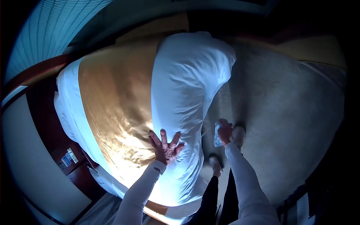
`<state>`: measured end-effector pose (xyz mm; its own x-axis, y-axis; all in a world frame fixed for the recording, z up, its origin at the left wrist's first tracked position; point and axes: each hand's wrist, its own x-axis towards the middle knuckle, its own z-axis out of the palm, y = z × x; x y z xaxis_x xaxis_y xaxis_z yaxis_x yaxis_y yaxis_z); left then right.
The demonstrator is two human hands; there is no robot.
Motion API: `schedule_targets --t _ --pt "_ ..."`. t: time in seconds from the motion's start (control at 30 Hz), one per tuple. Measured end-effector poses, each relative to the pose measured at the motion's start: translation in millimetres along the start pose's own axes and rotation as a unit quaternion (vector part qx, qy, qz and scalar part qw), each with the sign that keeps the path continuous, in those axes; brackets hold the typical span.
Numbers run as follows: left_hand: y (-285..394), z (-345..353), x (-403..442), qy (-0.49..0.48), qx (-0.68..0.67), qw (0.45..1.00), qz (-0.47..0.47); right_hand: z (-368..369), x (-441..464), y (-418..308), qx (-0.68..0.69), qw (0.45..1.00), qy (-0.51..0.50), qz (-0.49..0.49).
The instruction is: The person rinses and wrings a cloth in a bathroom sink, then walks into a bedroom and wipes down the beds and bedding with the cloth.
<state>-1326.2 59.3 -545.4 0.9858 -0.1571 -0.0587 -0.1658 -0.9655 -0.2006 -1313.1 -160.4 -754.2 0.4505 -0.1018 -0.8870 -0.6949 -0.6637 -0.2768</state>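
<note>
My left hand (165, 147) lies flat with its fingers spread where a gold-brown bed runner (120, 86) meets the white bedding (180, 82). The bedding is wrinkled and hangs over the bed's right side, bulging at the far corner. Low beside the bed, my right hand (225, 133) is closed round a crumpled pale blue cloth (217, 135). That cloth hangs above the floor, apart from the bed.
Grey carpet (285, 112) stretches right of the bed, with my shoes (215, 165) on it. A dark wooden headboard (45, 112) stands left, near small white-and-blue items (67, 158). Slatted blinds (56, 30) cover the upper left. Dark furniture (300, 206) is at lower right.
</note>
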Motion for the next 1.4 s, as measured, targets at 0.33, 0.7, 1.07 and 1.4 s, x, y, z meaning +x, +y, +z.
schedule_targets --t 0.33,0.7,1.07,1.4 --pt "0.6 -3.2 -7.3 -0.045 -0.015 0.999 -0.017 -113.2 -115.7 -201.9 0.189 0.740 0.239 -0.599" --pt "1.2 -5.1 -7.9 -0.054 -0.003 0.999 -0.008 -49.4 125.0 -111.7 -0.092 0.964 0.125 -0.218" --pt "2.4 -2.6 -9.8 -0.052 -0.012 0.998 -0.025 -231.2 -78.4 -236.9 0.157 0.711 0.267 -0.632" --pt "3.2 -4.6 -5.9 -0.041 -0.019 0.998 -0.031 -155.0 147.1 -145.8 -0.423 0.810 0.170 -0.369"
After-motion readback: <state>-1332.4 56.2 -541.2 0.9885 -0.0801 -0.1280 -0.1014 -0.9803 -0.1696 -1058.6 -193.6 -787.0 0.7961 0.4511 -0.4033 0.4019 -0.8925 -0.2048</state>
